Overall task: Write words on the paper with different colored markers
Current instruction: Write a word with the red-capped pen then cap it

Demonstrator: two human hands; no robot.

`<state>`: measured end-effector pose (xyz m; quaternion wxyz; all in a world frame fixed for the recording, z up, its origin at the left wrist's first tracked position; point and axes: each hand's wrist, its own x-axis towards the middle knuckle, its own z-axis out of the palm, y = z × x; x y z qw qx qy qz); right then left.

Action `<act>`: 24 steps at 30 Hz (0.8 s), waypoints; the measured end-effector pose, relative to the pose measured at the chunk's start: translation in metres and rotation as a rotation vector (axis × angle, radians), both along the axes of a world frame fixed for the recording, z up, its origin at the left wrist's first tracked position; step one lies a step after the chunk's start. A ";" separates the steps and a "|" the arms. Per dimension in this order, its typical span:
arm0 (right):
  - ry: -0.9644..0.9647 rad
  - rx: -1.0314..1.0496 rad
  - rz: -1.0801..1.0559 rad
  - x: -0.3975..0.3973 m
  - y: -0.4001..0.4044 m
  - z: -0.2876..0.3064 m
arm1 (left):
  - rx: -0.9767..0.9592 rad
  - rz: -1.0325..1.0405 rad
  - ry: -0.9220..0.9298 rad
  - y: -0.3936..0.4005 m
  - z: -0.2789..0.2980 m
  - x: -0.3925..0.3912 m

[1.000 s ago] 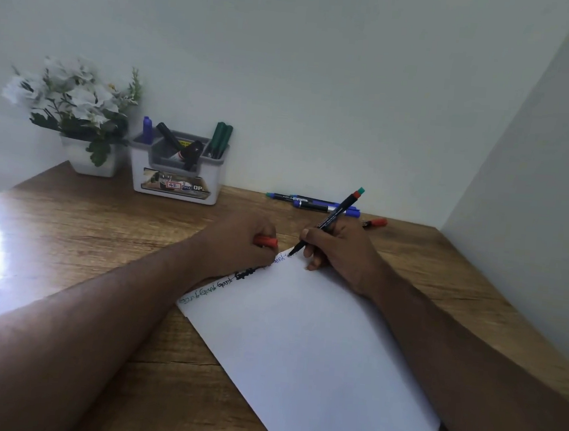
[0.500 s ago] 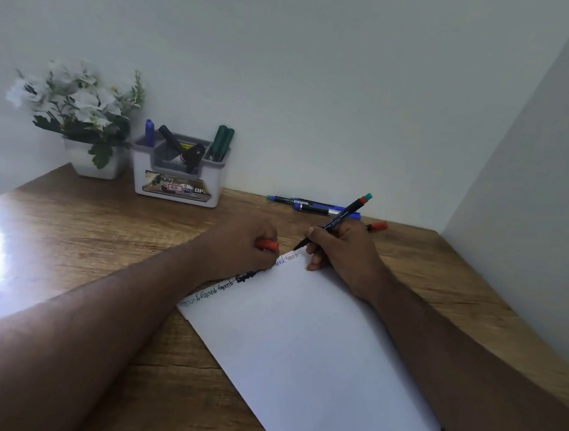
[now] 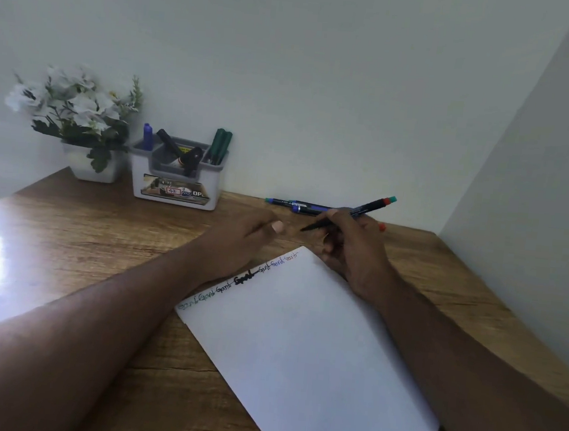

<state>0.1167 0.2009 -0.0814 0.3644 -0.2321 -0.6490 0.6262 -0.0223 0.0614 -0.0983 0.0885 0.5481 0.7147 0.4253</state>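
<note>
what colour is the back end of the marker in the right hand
Teal tip with a red band, on the marker in the right hand; head view.

Bare table [image 3: 77, 248] lies open left of the paper [image 3: 299, 347], while the holder [image 3: 175, 185], flowerpot [image 3: 91, 164] and loose markers [image 3: 297, 205] line the back wall.

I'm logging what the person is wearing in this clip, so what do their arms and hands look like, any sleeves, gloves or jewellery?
Both forearms are bare, with no sleeves in view. The left hand and right hand wear no gloves, and no watch, bracelet or ring shows. One short, pale nail shows on the left hand's fingers.
</note>
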 end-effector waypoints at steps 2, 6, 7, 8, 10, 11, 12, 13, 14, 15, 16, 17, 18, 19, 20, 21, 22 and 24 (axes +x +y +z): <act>0.082 -0.067 0.060 -0.001 -0.001 0.004 | 0.035 -0.011 -0.028 0.000 -0.001 -0.004; 0.145 -0.092 0.176 -0.005 -0.007 0.008 | 0.128 0.009 -0.173 0.000 0.004 -0.001; 0.144 -0.068 0.191 -0.006 -0.009 0.007 | 0.153 0.007 -0.233 0.000 0.005 0.000; 0.144 -0.044 0.200 -0.007 -0.010 0.006 | 0.168 -0.002 -0.287 -0.001 0.006 0.000; 0.141 -0.002 0.204 -0.008 -0.012 0.004 | 0.180 -0.024 -0.346 -0.002 0.007 0.000; 0.135 0.020 0.201 -0.008 -0.012 0.003 | 0.183 -0.034 -0.356 -0.003 0.008 0.000; 0.129 0.041 0.196 -0.009 -0.012 0.002 | 0.184 -0.038 -0.357 -0.003 0.008 0.000; 0.121 0.055 0.191 -0.009 -0.012 0.001 | 0.183 -0.038 -0.354 -0.004 0.009 0.000; 0.112 0.062 0.187 -0.010 -0.012 0.000 | 0.181 -0.042 -0.356 -0.004 0.009 -0.001; 0.102 0.065 0.184 -0.010 -0.013 0.000 | 0.181 -0.054 -0.374 -0.005 0.010 0.000; 0.090 0.067 0.189 -0.011 -0.014 -0.001 | 0.183 -0.065 -0.411 -0.004 0.011 0.001; 0.072 0.073 0.203 -0.012 -0.016 -0.002 | 0.183 -0.075 -0.455 -0.003 0.012 0.002; 0.049 0.083 0.223 -0.014 -0.020 -0.004 | 0.178 -0.077 -0.488 -0.002 0.013 0.004; 0.028 0.093 0.239 -0.015 -0.025 -0.004 | 0.176 -0.078 -0.506 -0.001 0.013 0.005; 0.016 0.103 0.248 -0.017 -0.029 -0.005 | 0.184 -0.076 -0.519 0.000 0.013 0.006; 0.011 0.110 0.249 -0.018 -0.032 -0.004 | 0.199 -0.069 -0.532 0.000 0.014 0.006; 0.013 0.114 0.244 -0.019 -0.034 -0.004 | 0.209 -0.059 -0.552 -0.001 0.014 0.006; 0.027 0.119 0.240 -0.021 -0.038 -0.004 | 0.219 -0.043 -0.576 -0.002 0.014 0.004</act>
